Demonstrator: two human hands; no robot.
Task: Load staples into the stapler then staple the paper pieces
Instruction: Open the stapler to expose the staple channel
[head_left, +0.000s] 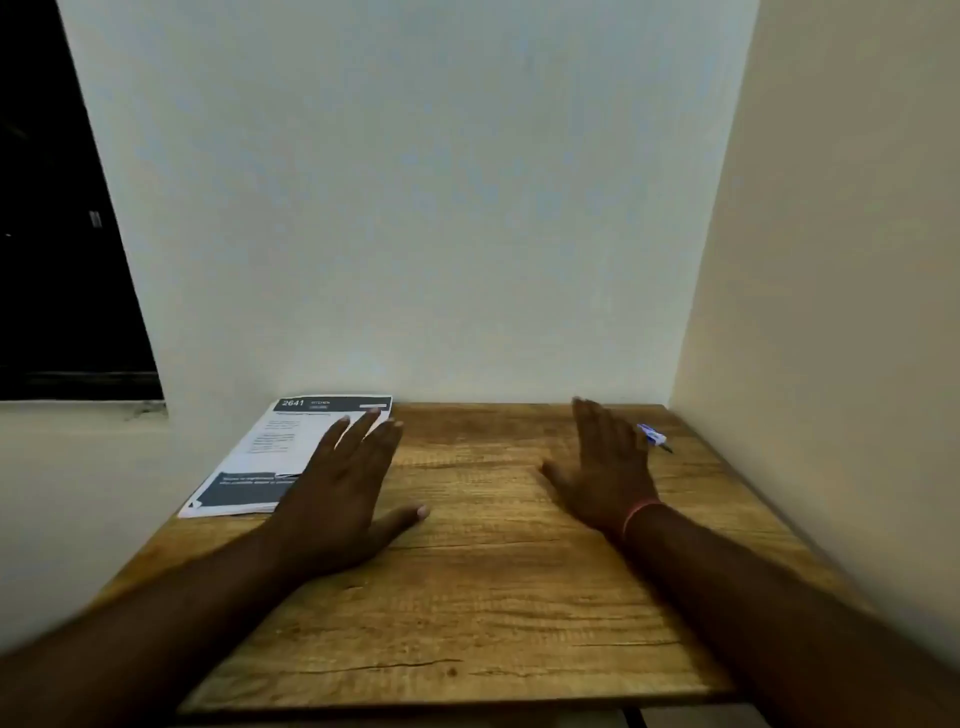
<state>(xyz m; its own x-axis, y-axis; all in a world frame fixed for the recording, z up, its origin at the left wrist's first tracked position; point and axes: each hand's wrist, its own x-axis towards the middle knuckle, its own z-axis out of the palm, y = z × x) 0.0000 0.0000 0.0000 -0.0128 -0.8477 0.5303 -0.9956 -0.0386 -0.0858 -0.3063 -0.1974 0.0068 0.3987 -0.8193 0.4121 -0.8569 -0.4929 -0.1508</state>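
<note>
**Both hands flat and empty over the table; papers at far left corner**

Near edge: bare wooden table (467, 623), strong grain, a dark crack line running across close to the front edge. Two bare forearms enter from the bottom corners and angle inward.

Mid table: left hand (337, 499) spread open, palm down, thumb out to the right, holding nothing. Its palm is over the wood; its fingers reach over the right edge of the paper stack. Whether the palm presses the surface or hovers just above it, cannot tell. Right hand (605, 467) also open, palm turned down and tilted slightly inward, fingers together and pointing to the far edge, holding nothing. A thin pink band (641, 514) circles the right wrist.

Far left corner: stack of printed paper pieces (270, 452), white sheets with dark header and footer bands, the number 2641 readable on the top band. The stack lies along the left edge, its far end touching the back wall.

Far right, near the back edge: a small blue and white pen-like object (653, 437), partly hidden behind the right hand. Too blurred to identify further.

Beyond the table: plain pale wall (415, 208) at the back and right; dark window opening (57, 234) at upper left.
</note>
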